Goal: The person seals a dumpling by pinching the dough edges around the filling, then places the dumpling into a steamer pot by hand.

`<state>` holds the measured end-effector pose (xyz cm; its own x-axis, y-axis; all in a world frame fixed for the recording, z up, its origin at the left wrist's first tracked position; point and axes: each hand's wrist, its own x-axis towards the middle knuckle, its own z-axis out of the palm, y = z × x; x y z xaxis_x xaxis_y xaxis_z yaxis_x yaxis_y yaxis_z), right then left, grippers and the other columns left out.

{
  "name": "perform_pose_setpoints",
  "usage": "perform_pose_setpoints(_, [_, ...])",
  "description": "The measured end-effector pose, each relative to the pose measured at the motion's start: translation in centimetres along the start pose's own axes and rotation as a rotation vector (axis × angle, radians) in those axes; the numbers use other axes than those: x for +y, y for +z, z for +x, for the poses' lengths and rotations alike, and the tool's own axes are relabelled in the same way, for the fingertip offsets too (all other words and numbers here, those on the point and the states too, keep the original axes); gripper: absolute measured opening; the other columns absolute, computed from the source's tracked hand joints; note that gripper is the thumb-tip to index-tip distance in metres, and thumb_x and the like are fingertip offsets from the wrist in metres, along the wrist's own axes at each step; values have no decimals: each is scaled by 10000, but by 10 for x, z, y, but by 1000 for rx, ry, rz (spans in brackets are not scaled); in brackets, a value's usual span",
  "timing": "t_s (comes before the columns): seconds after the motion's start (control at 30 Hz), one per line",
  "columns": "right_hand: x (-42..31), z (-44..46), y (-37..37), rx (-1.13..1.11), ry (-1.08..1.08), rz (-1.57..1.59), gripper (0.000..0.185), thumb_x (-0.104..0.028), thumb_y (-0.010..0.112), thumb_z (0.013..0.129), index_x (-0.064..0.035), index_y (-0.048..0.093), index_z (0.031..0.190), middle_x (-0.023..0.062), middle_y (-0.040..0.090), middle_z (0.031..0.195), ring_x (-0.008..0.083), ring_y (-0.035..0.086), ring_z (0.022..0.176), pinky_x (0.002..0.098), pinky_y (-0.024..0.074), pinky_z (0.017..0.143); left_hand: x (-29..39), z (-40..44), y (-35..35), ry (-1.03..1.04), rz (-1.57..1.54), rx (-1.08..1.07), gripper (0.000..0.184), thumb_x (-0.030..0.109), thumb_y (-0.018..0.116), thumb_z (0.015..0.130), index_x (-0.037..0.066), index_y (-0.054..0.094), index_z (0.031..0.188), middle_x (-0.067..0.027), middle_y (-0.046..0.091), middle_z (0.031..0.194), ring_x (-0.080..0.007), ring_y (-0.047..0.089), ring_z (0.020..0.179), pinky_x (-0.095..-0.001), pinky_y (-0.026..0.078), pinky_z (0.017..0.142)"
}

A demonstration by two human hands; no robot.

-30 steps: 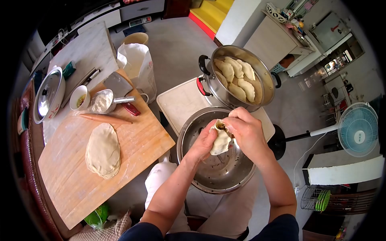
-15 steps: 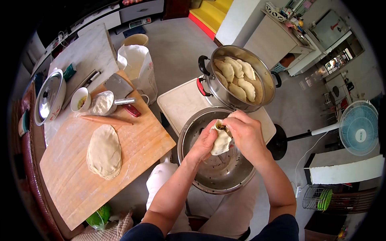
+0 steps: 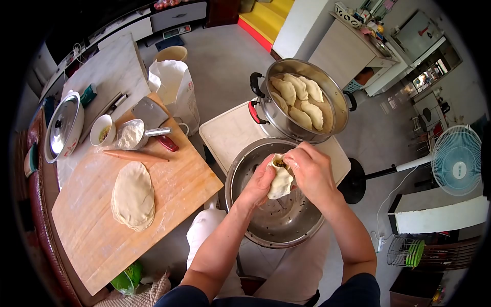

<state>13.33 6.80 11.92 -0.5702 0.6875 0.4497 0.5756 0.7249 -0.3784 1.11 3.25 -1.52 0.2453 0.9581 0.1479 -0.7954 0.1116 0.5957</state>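
Observation:
A half-closed dumpling with dark green filling showing at its top end is held above a steel bowl. My left hand is wrapped round its left side and supports it. The fingers of my right hand are pinched on the dough edge at the upper right of the opening. Bits of filling stick to the bowl's inside. Behind the bowl, a steamer pot holds several finished dumplings. A stack of flat oval dough wrappers lies on the wooden board at my left.
On the board are a rolling pin, a scoop of flour, a cleaver and a small bowl. A pot lid lies far left. The pot stands on a pale stool. A fan stands at right.
My right fingers have shifted slightly along the dumpling's edge, and its opening looks a little narrower. The left hand keeps its hold. The view has tilted slightly.

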Motion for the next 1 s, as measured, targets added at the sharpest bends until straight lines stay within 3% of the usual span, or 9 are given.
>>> perform_pose_setpoints(0.2, [-5,0,-1,-5,122,79,142,-8,720,792,-28,584,827,117,632,826,306,656,745,399,524,644,-3,0,-2,1,3,20,819,683,569,888,93,406,1433,-39,568,1284,-144,589,1156,-320,501,978])
perform_pose_setpoints(0.5, [-6,-1,0,62,-6,150,121,-3,729,784,-18,613,814,110,618,791,300,655,743,401,524,648,2,0,2,-6,22,22,874,726,565,852,99,406,1440,-40,569,1310,-147,588,1181,-327,498,996])
perform_pose_setpoints(0.7, [-8,-4,-1,-27,26,-140,136,-38,759,769,-27,646,845,97,613,782,275,645,712,387,516,624,-7,1,-6,13,43,33,874,730,541,861,90,409,1443,-54,568,1339,-175,585,1215,-354,489,1026])
perform_pose_setpoints(0.8, [-7,5,-4,120,-133,-24,133,-65,763,772,-41,642,822,74,598,764,261,629,681,377,513,613,-2,2,3,32,-22,48,827,680,561,893,73,410,1434,-54,576,1306,-164,597,1183,-338,510,996])
perform_pose_setpoints(0.9, [-1,-2,9,189,-17,108,128,-81,767,766,-45,652,808,68,595,772,251,623,676,369,510,605,-1,0,3,18,-42,47,811,662,570,903,67,411,1431,-57,579,1294,-157,603,1168,-328,518,986])
perform_pose_setpoints(1.0, [3,-6,3,107,-76,-46,113,-48,753,767,-37,678,850,72,616,807,253,640,711,362,521,624,-9,0,-4,17,-15,60,817,667,570,898,71,410,1433,-63,578,1302,-168,610,1168,-350,537,972])
